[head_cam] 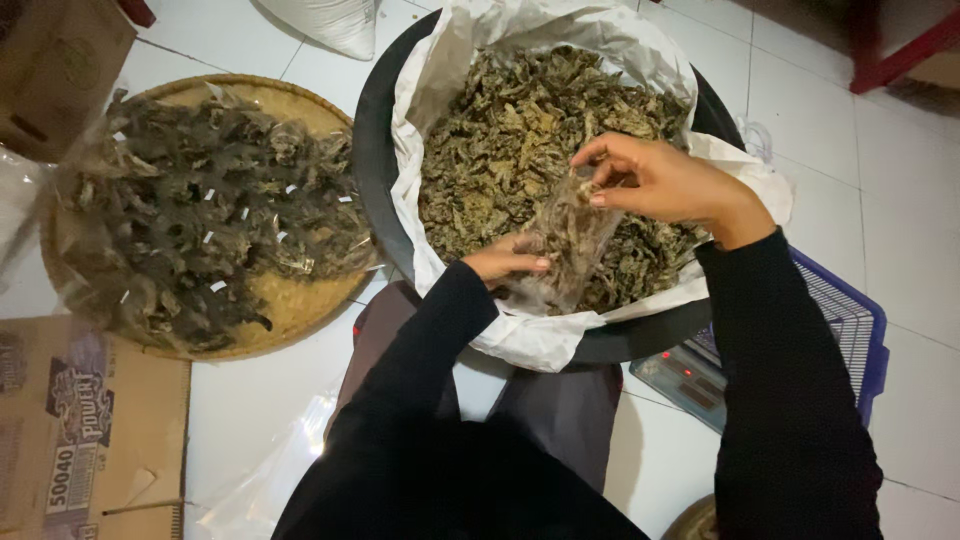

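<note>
While I lean over the floor, this is how things lie:

Left hand (503,258): my fingers are curled shut around the lower side of a small clear bag (565,245), thumb pressed flat on the plastic.
Right hand (660,182): fingertips pinched on the bag's top edge, holding its mouth up; the other fingers are bent loosely above it.
Clear bag: partly filled with dried leaves, hanging between both hands, just above the heap in the basin.
Dried leaves (520,130): a brown-green heap on a white paper liner (540,345) whose edges fold out over the rim.
Basin (365,170): round, black, on the white tiled floor (900,200), its near rim touching my lap.
Woven tray (300,300): left of the basin, rims nearly touching, piled with filled bags (200,200) with small white slips.
Scale (690,375): right of my knee, partly tucked under the basin's edge, beside a blue basket (850,330).
Cardboard boxes (80,420): crowd the left edge, near and far.
Open room: bare tiles lie to the right of the basin and between the tray and my knee.
</note>
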